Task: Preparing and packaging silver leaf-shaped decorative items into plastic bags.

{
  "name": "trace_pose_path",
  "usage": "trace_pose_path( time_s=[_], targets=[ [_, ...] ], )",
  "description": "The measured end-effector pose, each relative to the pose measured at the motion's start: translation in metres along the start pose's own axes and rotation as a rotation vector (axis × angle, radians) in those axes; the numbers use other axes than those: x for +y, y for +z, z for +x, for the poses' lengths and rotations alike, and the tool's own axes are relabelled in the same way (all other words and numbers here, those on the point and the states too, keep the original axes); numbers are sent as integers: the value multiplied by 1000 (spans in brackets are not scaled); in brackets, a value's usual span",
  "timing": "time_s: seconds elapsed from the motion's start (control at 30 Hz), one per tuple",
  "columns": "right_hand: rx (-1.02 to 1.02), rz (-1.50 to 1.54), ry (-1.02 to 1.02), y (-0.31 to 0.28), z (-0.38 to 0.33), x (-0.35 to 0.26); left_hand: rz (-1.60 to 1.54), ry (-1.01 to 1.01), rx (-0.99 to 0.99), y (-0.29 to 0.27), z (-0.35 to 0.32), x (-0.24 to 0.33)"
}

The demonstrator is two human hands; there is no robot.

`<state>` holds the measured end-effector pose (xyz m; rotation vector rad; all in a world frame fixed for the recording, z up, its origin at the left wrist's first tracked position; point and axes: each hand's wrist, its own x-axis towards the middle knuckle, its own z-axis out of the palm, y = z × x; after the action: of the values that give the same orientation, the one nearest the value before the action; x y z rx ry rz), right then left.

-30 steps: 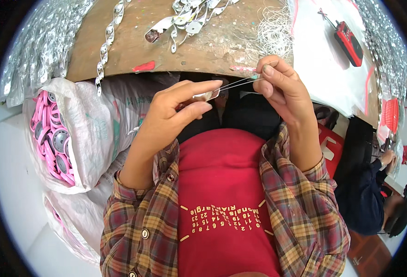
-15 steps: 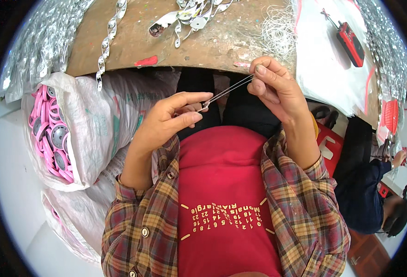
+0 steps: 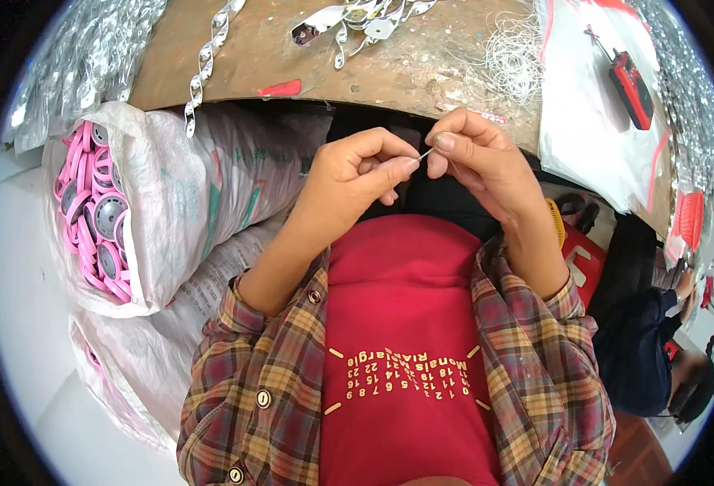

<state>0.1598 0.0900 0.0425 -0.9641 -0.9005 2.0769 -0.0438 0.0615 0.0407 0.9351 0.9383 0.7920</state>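
My left hand (image 3: 357, 172) and my right hand (image 3: 486, 158) are close together above my lap, just off the table's near edge. Each is closed in a pinch of thumb and forefinger. Between the fingertips shows a short piece of thin white cord (image 3: 426, 154); my fingers hide the rest of it. A tangled heap of similar white cord (image 3: 512, 61) lies on the table, beyond my right hand. Left of it on the tabletop are shiny silver twisted strips (image 3: 381, 28), some with round ends.
A white woven sack (image 3: 179, 186) of pink rings with grey wheel-like centres (image 3: 110, 215) stands at left. One silver spiral strip (image 3: 204, 65) hangs over the table edge (image 3: 332, 95). A red-black radio (image 3: 630, 89) lies on clear plastic bags (image 3: 583, 121). Another person (image 3: 636, 348) is at right.
My hands have come together; the cord that was stretched in a long double line between them now shows only as a short piece. My left hand moved right and up.
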Motion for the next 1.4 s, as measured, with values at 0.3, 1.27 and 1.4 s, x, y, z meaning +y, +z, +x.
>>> trace_pose_path(
  time_s=[0.3, 1.27, 1.4],
  targets=[
    [254, -1297, -711, 29, -21, -22, 291, 162, 245, 9, -1, 3],
    [151, -219, -299, 24, -6, 2, -10, 216, 169, 13, 0, 4],
    [100, 2, -179, 24, -4, 10, -70, 257, 188, 12, 1, -1]
  ],
)
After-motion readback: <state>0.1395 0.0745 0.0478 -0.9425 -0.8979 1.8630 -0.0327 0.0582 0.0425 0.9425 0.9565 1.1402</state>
